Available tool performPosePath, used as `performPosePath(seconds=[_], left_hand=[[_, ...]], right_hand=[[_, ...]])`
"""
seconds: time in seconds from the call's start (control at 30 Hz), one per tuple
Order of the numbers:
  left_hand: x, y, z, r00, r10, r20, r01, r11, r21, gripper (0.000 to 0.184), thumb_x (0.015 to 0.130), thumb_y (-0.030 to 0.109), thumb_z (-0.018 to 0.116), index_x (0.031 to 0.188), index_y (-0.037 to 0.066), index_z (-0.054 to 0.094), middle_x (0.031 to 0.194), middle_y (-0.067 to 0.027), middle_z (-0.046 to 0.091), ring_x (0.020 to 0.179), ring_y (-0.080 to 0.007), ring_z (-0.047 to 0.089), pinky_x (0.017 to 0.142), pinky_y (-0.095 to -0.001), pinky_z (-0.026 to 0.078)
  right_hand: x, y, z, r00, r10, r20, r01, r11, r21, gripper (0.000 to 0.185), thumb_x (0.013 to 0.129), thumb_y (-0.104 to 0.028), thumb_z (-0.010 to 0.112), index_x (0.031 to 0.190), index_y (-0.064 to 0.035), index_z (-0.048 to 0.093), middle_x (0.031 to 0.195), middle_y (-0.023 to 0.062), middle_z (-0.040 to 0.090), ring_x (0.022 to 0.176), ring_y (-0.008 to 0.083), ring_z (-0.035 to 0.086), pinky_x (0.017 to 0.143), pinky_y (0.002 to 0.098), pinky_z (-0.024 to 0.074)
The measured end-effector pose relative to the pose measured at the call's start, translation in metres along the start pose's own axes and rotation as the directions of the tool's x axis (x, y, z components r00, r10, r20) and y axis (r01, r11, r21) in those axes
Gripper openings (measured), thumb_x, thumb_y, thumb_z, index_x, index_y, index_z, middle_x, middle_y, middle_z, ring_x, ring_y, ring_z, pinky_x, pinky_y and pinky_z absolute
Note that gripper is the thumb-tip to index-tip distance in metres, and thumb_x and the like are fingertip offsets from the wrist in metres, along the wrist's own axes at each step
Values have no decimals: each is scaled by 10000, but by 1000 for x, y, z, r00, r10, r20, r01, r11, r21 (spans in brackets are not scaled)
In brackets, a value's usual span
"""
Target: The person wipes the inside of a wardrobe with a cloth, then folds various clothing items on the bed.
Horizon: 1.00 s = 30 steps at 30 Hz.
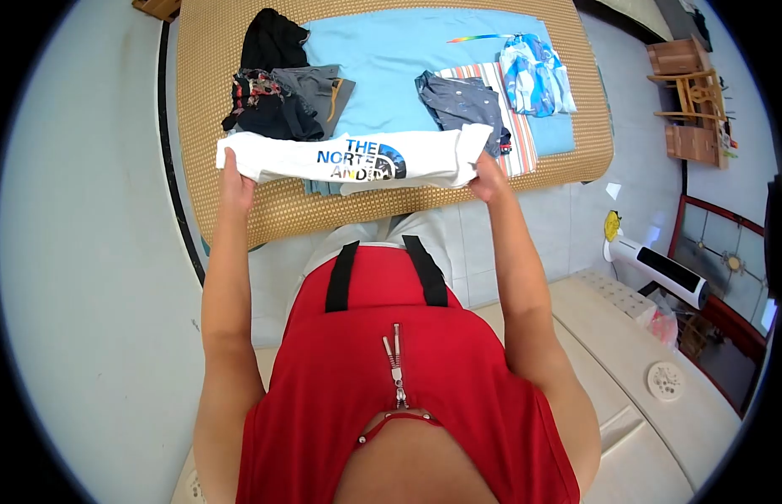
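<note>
A white garment [282, 158] with dark and blue lettering is stretched out in a long folded strip above the near edge of the bed. My left hand [238, 178] grips its left end, thumb on top. At the other end, my right hand [488, 178] is closed on the lower right corner. Beyond the strip on the left lie a black garment [275, 40] and dark grey and patterned clothes [278, 105]. A grey garment [462, 101] rests on striped cloth [519, 139] at the right, beside a blue and white bundle [536, 76].
A light blue cloth [370, 67] is spread over the woven mat [202, 92] on the bed. Wooden furniture [692, 105] stands at the far right, with a white appliance [660, 269] nearer. A pale couch [614, 370] is at the lower right.
</note>
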State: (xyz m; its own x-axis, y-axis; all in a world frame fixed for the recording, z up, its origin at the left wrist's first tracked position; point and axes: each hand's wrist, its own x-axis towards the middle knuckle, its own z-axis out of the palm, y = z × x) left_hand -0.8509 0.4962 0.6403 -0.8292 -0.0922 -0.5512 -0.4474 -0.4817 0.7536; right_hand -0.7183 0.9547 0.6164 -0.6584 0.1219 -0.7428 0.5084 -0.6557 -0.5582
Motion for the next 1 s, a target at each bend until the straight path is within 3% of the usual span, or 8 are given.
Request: performPosePath(seconds=[0.23, 0.3, 0.43, 0.53, 0.63, 0.73, 0.9, 1.0], left_hand=[[-70, 98, 116, 926, 138, 352, -80, 982, -172, 731, 934, 578, 322, 1391, 8, 290, 1375, -185, 414, 1268, -331, 414, 1039, -453, 382], [-40, 60, 113, 881, -59, 469, 104, 992, -70, 731, 932, 553, 385, 1372, -25, 303, 1343, -169, 444, 1207, -281, 473, 1034, -419, 384], [-4, -29, 91, 855, -427, 295, 164, 762, 627, 381, 892, 300, 608, 1152, 22, 579, 1116, -85, 619, 953, -173, 609, 827, -272, 456], [-7, -60, 62, 904, -413, 108, 344, 855, 388, 364, 952, 190, 490, 1248, -20, 471, 1157, -143, 600, 993, -252, 624, 850, -357, 515], [20, -93, -18, 938, -345, -3, 345, 937, 59, 440, 987, 204, 406, 1355, -17, 313, 1297, -202, 484, 1130, -336, 545, 940, -460, 478], [-2, -98, -37, 885, -293, -362, 370, 914, 166, 482, 994, 271, 391, 1367, -17, 288, 1346, -195, 439, 1141, -359, 531, 927, -511, 475], [-8, -137, -95, 851, -518, -90, 525, 848, 80, 426, 969, 275, 465, 1247, -47, 443, 1191, -164, 564, 1054, -293, 597, 861, -429, 527], [-20, -140, -85, 778, -621, 92, 562, 754, 340, 416, 965, 280, 473, 1259, -14, 480, 1213, -119, 572, 1098, -243, 570, 912, -384, 493]], right_hand=[[-33, -72, 61, 856, -269, 442, 50, 894, 446, 568, 970, -454, 346, 1375, -55, 365, 1329, 127, 488, 1211, 287, 486, 1010, 424, 406], [6, -30, 65, 938, -169, 302, 93, 964, 250, 605, 971, -491, 304, 1390, -56, 343, 1340, 131, 478, 1225, 283, 476, 1021, 427, 390], [19, 24, 76, 978, 119, 173, -118, 993, -14, 636, 971, -542, 230, 1416, -96, 315, 1396, 69, 435, 1248, 247, 461, 1018, 420, 390], [18, 46, 41, 955, 167, 246, -196, 975, 101, 605, 982, -477, 305, 1359, -10, 374, 1325, 138, 493, 1200, 265, 503, 995, 429, 409], [1, 64, 5, 946, 274, 175, -235, 948, -212, 547, 957, -373, 456, 1338, 15, 392, 1297, 153, 510, 1175, 273, 519, 964, 416, 434], [-3, 107, -44, 962, 183, -202, -267, 779, -567, 496, 907, -294, 556, 1282, 9, 438, 1216, 130, 552, 1090, 239, 554, 897, 403, 466], [-20, 142, -72, 928, 227, -294, -320, 892, -320, 421, 918, -307, 521, 1254, -59, 464, 1143, 76, 567, 1006, 196, 563, 833, 396, 474], [-18, 142, -63, 952, 104, -286, -174, 957, -234, 414, 930, -304, 498, 1272, -74, 458, 1146, 65, 563, 1023, 187, 547, 821, 392, 462]])
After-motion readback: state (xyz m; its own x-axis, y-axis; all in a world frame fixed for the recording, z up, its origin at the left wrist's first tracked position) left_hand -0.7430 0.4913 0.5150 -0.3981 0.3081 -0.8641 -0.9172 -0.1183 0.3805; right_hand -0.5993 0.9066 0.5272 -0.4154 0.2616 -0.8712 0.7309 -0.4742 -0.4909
